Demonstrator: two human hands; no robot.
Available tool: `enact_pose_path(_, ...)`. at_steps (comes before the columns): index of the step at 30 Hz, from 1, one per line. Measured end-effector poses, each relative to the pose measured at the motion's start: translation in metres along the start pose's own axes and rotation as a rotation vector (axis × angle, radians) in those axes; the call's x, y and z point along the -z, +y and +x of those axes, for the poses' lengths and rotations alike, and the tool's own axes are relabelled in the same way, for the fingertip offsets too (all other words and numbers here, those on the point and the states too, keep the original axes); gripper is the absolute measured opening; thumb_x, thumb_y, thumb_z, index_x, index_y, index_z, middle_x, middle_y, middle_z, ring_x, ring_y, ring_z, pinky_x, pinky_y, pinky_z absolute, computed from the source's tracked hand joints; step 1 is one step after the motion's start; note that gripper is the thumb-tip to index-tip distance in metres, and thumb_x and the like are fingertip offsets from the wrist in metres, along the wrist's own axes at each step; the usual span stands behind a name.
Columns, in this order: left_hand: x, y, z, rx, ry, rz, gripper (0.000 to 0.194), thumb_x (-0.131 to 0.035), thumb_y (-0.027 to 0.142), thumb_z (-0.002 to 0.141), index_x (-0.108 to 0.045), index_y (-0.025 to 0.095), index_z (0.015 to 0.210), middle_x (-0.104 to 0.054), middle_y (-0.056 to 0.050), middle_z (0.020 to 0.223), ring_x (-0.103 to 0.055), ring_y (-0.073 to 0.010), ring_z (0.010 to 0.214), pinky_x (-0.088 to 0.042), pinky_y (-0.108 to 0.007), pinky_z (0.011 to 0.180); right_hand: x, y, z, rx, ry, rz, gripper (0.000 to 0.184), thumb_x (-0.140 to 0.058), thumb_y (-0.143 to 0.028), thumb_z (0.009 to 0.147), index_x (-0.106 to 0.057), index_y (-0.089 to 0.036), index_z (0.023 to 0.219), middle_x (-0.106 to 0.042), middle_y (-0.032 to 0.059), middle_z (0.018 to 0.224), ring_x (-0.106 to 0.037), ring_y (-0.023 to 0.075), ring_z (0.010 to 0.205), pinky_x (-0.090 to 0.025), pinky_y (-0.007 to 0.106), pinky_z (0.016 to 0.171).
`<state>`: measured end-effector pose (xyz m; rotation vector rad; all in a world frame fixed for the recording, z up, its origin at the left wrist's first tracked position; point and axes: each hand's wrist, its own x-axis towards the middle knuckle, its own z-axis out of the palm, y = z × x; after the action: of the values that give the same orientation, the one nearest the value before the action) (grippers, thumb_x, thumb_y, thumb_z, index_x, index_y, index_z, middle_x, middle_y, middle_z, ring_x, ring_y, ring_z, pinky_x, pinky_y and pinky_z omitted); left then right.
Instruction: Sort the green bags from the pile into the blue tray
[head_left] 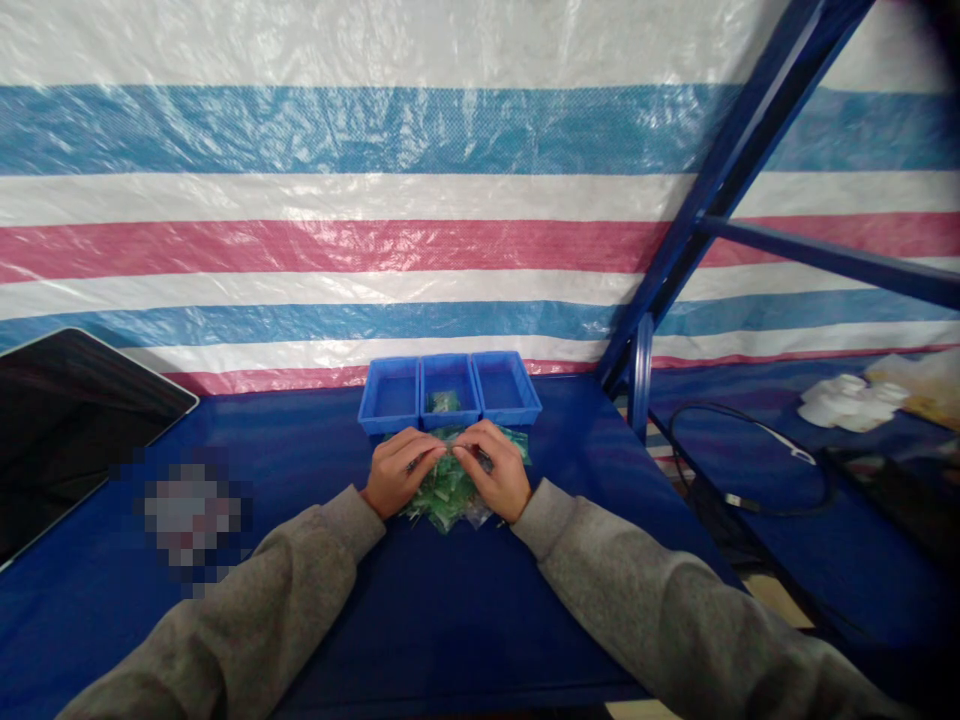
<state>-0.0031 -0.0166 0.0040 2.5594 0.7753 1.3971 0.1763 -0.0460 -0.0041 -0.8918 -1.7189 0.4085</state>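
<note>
My left hand (403, 468) and my right hand (495, 468) meet over a heap of small green plastic packets (444, 490) on the blue table. Both hands are closed, thumbs and fingertips pinched close together at the middle. What sits between the fingertips is too small to make out. Just beyond my hands stand three blue bins in a row: the left bin (390, 425), the middle bin (450, 418) and the right bin (517, 412). A small greenish packet (442, 401) lies in the middle bin. My hands partly cover the heap.
A dark screen with a pale rim (75, 430) is at the left, near a blurred-out patch (191, 510). To the right rise blue metal frame bars (705, 210). Beyond them a black cable (750, 510) and a white bundle (851, 400) lie on another blue surface.
</note>
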Motion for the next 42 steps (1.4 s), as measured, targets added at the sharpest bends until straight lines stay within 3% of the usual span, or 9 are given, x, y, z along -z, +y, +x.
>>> enact_pose_path(3, 0.000, -0.001, 0.000, 0.023, 0.031, -0.003, 0.006, -0.056, 0.016, 0.083, -0.062, 0.016, 0.086, -0.065, -0.004, 0.077, -0.058, -0.0123, 0.070, -0.048, -0.026, 0.068, 0.000, 0.000, 0.000, -0.002, -0.012, -0.005, 0.011, -0.052, -0.025, 0.085, -0.061, -0.019, 0.088, -0.055, 0.0040, 0.083, -0.052, 0.0143, 0.071, -0.045, 0.028, 0.067)
enact_pose_path(12, 0.001, 0.001, 0.002, 0.030, -0.053, -0.019, 0.008, -0.056, 0.020, 0.083, -0.062, 0.016, 0.087, -0.065, -0.004, 0.080, -0.058, -0.0132, 0.073, -0.048, -0.027, 0.070, 0.002, -0.002, 0.000, -0.024, 0.047, -0.035, 0.011, -0.051, -0.023, 0.085, -0.061, -0.018, 0.082, -0.054, 0.0034, 0.078, -0.051, 0.0143, 0.070, -0.044, 0.028, 0.067)
enact_pose_path(21, 0.002, 0.003, 0.003, 0.069, 0.017, 0.023, 0.007, -0.057, 0.021, 0.083, -0.062, 0.016, 0.083, -0.063, -0.002, 0.071, -0.057, -0.0115, 0.065, -0.047, -0.025, 0.064, 0.001, 0.000, 0.002, -0.030, 0.038, 0.009, 0.015, -0.049, -0.026, 0.087, -0.061, -0.018, 0.084, -0.060, 0.0044, 0.080, -0.055, 0.0154, 0.074, -0.045, 0.029, 0.069)
enact_pose_path(26, 0.000, 0.003, 0.000, 0.118, 0.103, 0.074, 0.018, -0.056, 0.025, 0.083, -0.061, 0.015, 0.097, -0.067, -0.006, 0.087, -0.062, -0.0121, 0.067, -0.051, -0.026, 0.069, -0.001, 0.005, -0.002, -0.115, 0.111, 0.009, 0.013, -0.053, -0.028, 0.085, -0.058, -0.019, 0.093, -0.062, 0.0027, 0.080, -0.057, 0.0144, 0.069, -0.047, 0.028, 0.068)
enact_pose_path(31, -0.001, 0.001, -0.002, 0.119, 0.090, 0.074, 0.015, -0.058, 0.022, 0.082, -0.062, 0.015, 0.095, -0.068, -0.006, 0.088, -0.062, -0.0116, 0.066, -0.052, -0.026, 0.069, -0.004, 0.010, -0.004, -0.171, 0.185, 0.070, 0.020, -0.056, -0.027, 0.083, -0.051, -0.020, 0.102, -0.062, -0.0003, 0.075, -0.058, 0.0131, 0.065, -0.048, 0.027, 0.067)
enact_pose_path(37, -0.001, 0.002, -0.001, 0.152, 0.185, 0.095, 0.012, -0.060, 0.021, 0.081, -0.062, 0.015, 0.091, -0.068, -0.005, 0.087, -0.063, -0.0117, 0.070, -0.052, -0.023, 0.067, -0.003, 0.008, -0.005, -0.139, 0.102, 0.127, 0.032, -0.056, -0.027, 0.083, -0.047, -0.020, 0.113, -0.064, 0.0006, 0.079, -0.060, 0.0131, 0.066, -0.050, 0.028, 0.069)
enact_pose_path(42, -0.001, 0.001, -0.002, 0.156, 0.172, 0.089, 0.012, -0.058, 0.023, 0.081, -0.062, 0.015, 0.090, -0.067, -0.005, 0.085, -0.062, -0.0116, 0.067, -0.052, -0.024, 0.065, -0.004, 0.009, -0.005, -0.132, 0.111, 0.129, 0.029, -0.054, -0.026, 0.085, -0.048, -0.021, 0.113, -0.065, 0.0013, 0.080, -0.061, 0.0136, 0.068, -0.050, 0.029, 0.070)
